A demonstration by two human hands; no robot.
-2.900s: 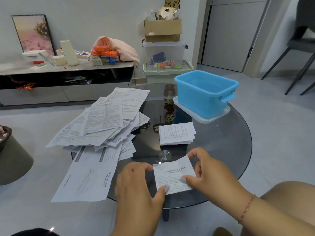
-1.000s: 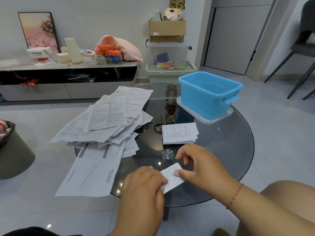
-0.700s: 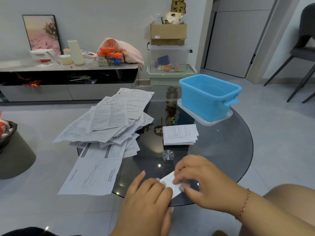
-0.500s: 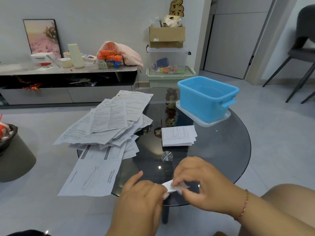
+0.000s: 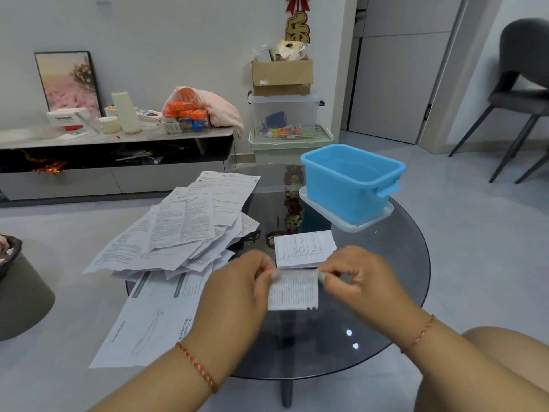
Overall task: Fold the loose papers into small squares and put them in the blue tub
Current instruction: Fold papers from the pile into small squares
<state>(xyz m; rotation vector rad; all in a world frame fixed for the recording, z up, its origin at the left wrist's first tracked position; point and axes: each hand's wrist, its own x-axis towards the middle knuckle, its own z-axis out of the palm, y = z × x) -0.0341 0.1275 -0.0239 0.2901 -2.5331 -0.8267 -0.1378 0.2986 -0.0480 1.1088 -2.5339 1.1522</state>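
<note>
Two hands hold one folded paper (image 5: pixel 292 289) up above the near edge of the round glass table (image 5: pixel 395 263). The left hand (image 5: pixel 237 285) pinches its upper left corner and the right hand (image 5: pixel 353 273) its upper right corner, thumb against fingers, so the sheet hangs between them with printed lines facing the camera. It looks roughly square already, though motion blur hides whether the layers are pressed flat. The step in hand seems to be checking or finishing the fold. The next move probably calls for one hand to keep its pinch while the paper is carried forward and to the right, over the rim of the tub, and let go inside.

Just beyond the hands, another folded paper (image 5: pixel 304 248) lies flat on the glass. Left of it, a loose pile of unfolded sheets (image 5: pixel 184 230) spreads over the table and hangs past its edge, so much of the task remains. Farther back on the right, the blue tub (image 5: pixel 353 185) stands on a clear lid (image 5: pixel 377 220); nothing shows inside it from this angle.

Beyond the table, pale floor runs to a low cabinet (image 5: pixel 118 144) along the wall, with stacked storage boxes (image 5: pixel 288 114) beside it and a grey chair (image 5: pixel 523 84) at far right.
</note>
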